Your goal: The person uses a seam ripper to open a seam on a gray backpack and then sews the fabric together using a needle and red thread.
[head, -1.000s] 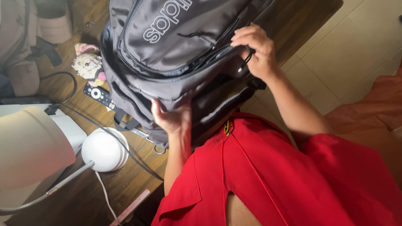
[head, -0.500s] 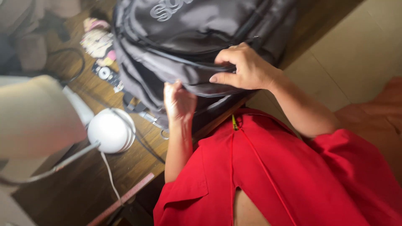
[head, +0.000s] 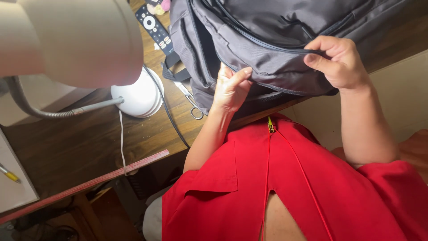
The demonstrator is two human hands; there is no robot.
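Both hands [head: 232,87] [head: 336,62] grip the grey backpack [head: 267,40] near a black remote [head: 156,29].

**One head camera, straight down**

The single view peers steeply down from the wearer's head, close over the dark wooden table [head: 80,138] edge. The big white lamp shade [head: 76,40] crowds the upper left, very near the lens.

The left hand [head: 230,87] is raised on a bent forearm, fingers curled and pinched together. The right hand [head: 337,61] is held farther right, palm down, fingers folded in a grip, wrist bent.
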